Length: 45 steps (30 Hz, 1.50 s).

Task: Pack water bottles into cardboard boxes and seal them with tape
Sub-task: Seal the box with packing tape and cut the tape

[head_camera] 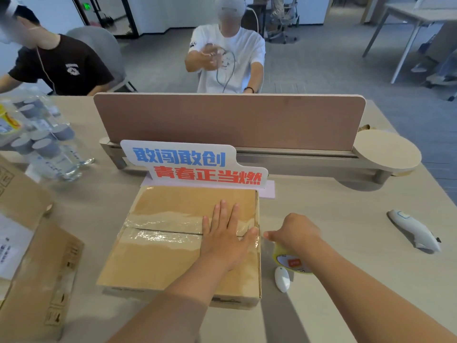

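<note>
- The right hand (294, 233) is curled down over the tape roll (291, 262) and grips it from above. The roll is light and stiff, best held by its rim so it can turn. The film looks thin and clingy, and I judge it will wrinkle or stick to itself if it goes slack.
- A small white oval object (282, 279) lies on the table just below that grip.
- Just left of the roll, the left hand (226, 233) lies flat with fingers straight. It holds nothing and presses the tape strip (168, 230) onto the box top at its right edge.
- The cardboard box (173, 263) under that palm is closed, with the strip along its centre seam. If it holds bottles it is probably heavy, so lift it from underneath, not by the flaps.
- Far left of both hands, a wrapped pack of water bottles (44, 144) stands. It is likely heavy and slippery in its film.
</note>
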Tool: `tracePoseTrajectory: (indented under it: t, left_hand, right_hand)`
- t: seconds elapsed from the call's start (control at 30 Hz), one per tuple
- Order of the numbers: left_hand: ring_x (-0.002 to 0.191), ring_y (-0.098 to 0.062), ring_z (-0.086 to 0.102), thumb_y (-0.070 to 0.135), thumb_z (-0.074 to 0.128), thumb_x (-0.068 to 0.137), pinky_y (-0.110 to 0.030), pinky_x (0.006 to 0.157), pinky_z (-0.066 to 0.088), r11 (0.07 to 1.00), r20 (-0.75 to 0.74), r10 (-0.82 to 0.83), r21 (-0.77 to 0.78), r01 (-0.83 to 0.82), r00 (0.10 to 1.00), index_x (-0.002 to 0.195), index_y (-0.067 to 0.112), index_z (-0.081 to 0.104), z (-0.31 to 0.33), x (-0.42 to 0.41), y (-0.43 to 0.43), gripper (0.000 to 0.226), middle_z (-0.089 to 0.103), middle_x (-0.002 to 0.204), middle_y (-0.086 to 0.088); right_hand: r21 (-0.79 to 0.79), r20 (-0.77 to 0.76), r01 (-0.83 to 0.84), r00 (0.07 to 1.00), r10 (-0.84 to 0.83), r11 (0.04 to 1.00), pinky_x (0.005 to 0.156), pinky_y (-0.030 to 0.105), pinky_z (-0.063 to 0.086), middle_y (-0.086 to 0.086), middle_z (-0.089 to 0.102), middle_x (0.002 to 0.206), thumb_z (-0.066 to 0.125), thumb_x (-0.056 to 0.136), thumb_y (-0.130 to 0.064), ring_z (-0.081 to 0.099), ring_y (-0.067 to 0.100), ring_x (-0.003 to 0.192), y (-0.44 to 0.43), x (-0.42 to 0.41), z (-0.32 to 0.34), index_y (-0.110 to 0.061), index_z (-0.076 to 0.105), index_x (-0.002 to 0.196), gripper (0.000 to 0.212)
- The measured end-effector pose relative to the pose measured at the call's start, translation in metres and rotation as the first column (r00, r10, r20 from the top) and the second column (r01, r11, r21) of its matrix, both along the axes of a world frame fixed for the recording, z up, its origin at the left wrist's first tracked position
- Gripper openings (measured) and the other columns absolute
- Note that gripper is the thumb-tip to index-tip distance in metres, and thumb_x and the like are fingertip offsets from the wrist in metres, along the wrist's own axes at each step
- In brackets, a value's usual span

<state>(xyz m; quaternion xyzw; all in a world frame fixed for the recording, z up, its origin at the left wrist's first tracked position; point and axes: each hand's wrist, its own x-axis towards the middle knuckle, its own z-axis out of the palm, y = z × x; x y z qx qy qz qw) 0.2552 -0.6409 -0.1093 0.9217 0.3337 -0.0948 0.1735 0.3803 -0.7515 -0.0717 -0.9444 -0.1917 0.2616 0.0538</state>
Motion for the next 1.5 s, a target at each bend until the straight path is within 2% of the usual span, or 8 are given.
tracePoseTrajectory:
  t: [0.27,0.5,0.67,0.9,1.1,1.23,1.37,1.5]
  left_hand:
    - [0.142,-0.018,-0.03,0.064,0.016,0.094,-0.046,0.116,-0.017,1.0,-0.054,-0.011,-0.005,0.01,0.998,0.151,0.03,-0.015,0.008,0.004,-0.001,0.073,-0.031,0.155,-0.002]
    - [0.142,-0.022,0.012,0.029,0.051,0.084,-0.049,0.115,-0.002,0.959,0.033,-0.279,0.068,0.276,0.96,0.143,0.03,0.031,0.043,0.041,0.007,0.063,0.023,0.149,-0.002]
    - [0.147,-0.02,-0.014,0.025,0.04,0.095,-0.052,0.116,-0.011,0.848,-0.079,-0.53,-0.06,0.526,0.844,0.144,0.034,0.037,0.037,0.059,0.008,0.049,0.011,0.16,0.003]
    - [0.144,-0.018,-0.025,0.023,0.038,0.09,-0.054,0.113,-0.018,0.873,-0.036,-0.484,-0.085,0.48,0.874,0.125,0.041,0.056,0.024,0.056,-0.003,0.043,0.012,0.159,0.006]
    - [0.145,-0.016,-0.023,0.022,0.042,0.086,-0.05,0.113,-0.019,0.888,0.018,-0.458,-0.045,0.458,0.889,0.122,0.043,0.054,0.014,0.053,-0.002,0.044,0.015,0.156,0.008]
    - [0.144,-0.018,-0.023,0.022,0.045,0.087,-0.049,0.112,-0.02,0.881,0.014,-0.471,-0.039,0.471,0.882,0.125,0.04,0.052,0.012,0.055,-0.001,0.043,0.015,0.156,0.006]
    - [0.145,-0.02,-0.023,0.019,0.046,0.086,-0.05,0.112,-0.019,0.883,0.017,-0.468,-0.025,0.468,0.884,0.127,0.039,0.05,0.011,0.056,-0.002,0.046,0.013,0.156,0.007]
    - [0.145,-0.021,-0.023,0.017,0.047,0.085,-0.05,0.113,-0.019,0.884,0.006,-0.466,-0.007,0.466,0.885,0.126,0.04,0.049,0.011,0.055,-0.004,0.048,0.013,0.156,0.007]
  right_hand:
    - [0.097,-0.069,0.012,0.998,-0.006,0.995,0.046,0.025,0.035,-0.002,0.05,0.064,0.062,0.078,-0.061,0.047,0.013,0.054,-0.005,-0.003,-0.015,-0.015,0.043,0.064,0.052]
    - [0.222,-0.184,0.033,0.983,0.009,0.974,0.049,0.025,0.032,0.0,0.045,0.061,0.058,0.082,-0.06,0.043,0.014,0.056,-0.018,0.005,-0.025,-0.011,0.044,0.059,0.056]
    - [0.393,-0.245,0.182,0.966,-0.088,0.901,0.052,0.023,0.033,-0.003,0.048,0.062,0.062,0.08,-0.059,0.046,0.013,0.061,-0.032,-0.001,-0.034,-0.013,0.048,0.062,0.051]
    - [0.485,-0.287,0.341,0.932,-0.222,0.805,0.055,0.022,0.036,-0.004,0.055,0.069,0.072,0.075,-0.05,0.052,0.016,0.071,-0.026,-0.004,-0.045,-0.016,0.053,0.069,0.04]
    - [0.575,-0.422,0.474,0.87,-0.255,0.666,0.064,0.028,0.039,0.001,0.054,0.07,0.064,0.086,-0.039,0.049,0.018,0.07,-0.033,-0.007,-0.062,-0.009,0.06,0.077,0.031]
    - [0.658,-0.397,0.605,0.785,-0.476,0.448,0.071,0.032,0.04,0.014,0.065,0.089,0.049,0.095,-0.028,0.053,0.021,0.079,-0.046,-0.013,-0.074,-0.001,0.063,0.091,0.031]
    - [0.359,-0.2,0.541,0.841,-0.503,0.761,0.07,0.03,0.043,0.011,0.062,0.095,0.049,0.085,-0.01,0.054,0.027,0.083,-0.07,-0.026,-0.107,-0.007,0.058,0.088,0.011]
    - [0.301,-0.231,0.401,0.911,-0.342,0.865,0.074,0.028,0.045,0.004,0.057,0.101,0.071,0.072,-0.033,0.056,0.022,0.091,-0.07,-0.048,-0.131,-0.018,0.057,0.097,0.033]
